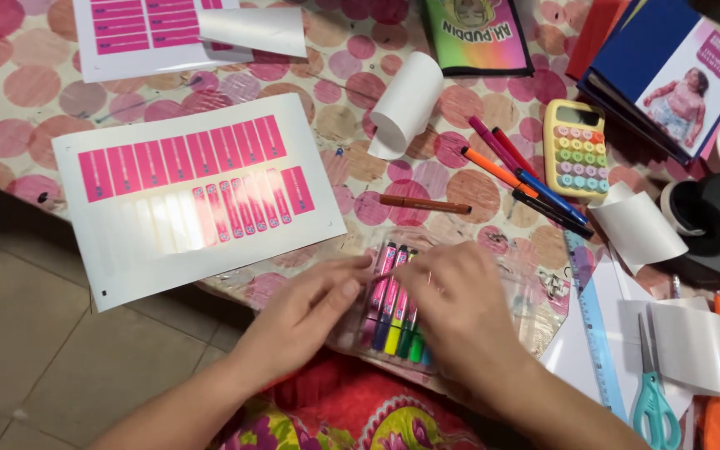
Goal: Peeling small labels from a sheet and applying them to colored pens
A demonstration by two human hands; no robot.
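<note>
**Both hands on a pack of markers**

At nine o'clock we see a white sticker sheet with rows of pink labels lying on the pink-dotted tabletop, its lower corner past the edge. Toward six o'clock our left hand reaches in, its fingers pinched on a thin pink marker at the near end of the pack. The clear marker pack lies flat at the near tabletop edge, with pink, yellow and green markers side by side inside. Our right hand lies over the pack's right half, fingers curled down on it; we cannot tell whether they truly grip it. At twelve o'clock a rolled white paper rests on its side. Toward two o'clock loose markers lie beside a pastel calculator. At four o'clock a blue ruler and teal scissors lie on white paper.
</note>
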